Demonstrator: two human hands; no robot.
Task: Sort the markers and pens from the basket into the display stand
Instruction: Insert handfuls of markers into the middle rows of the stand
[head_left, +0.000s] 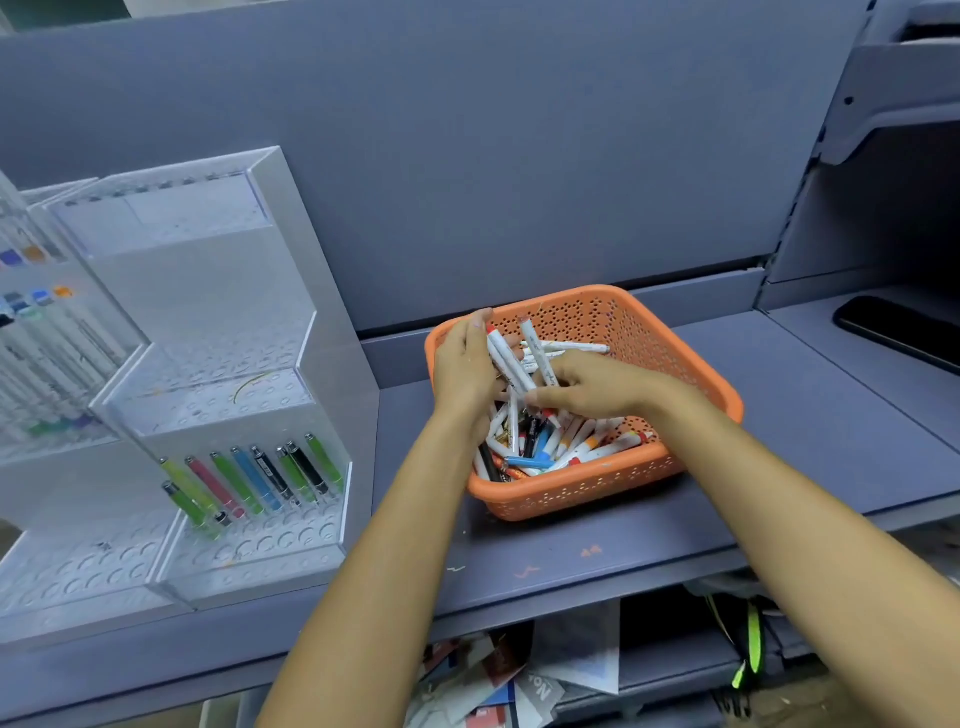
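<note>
Markers (506, 358) sit bunched in the left hand (460, 369), fingers curled round them, over the basket (597, 491); the right hand (592, 387) pinches one more beside them. The stand (223, 312) waits at the basket's nine o'clock (well apart). A loose bundle could fan and drop on the carry across.

A blue-grey shelf (571, 566) runs the width of the view, with a back panel (519, 156) of the same colour rising behind it. An orange perforated basket (597, 491) sits on it right of centre. A clear tiered stand (249, 566) stands at the left, well apart from the basket. Small orange marks (589, 551) show on the bare surface before the basket. A black phone (898, 327) lies on the neighbouring section at far right.
</note>
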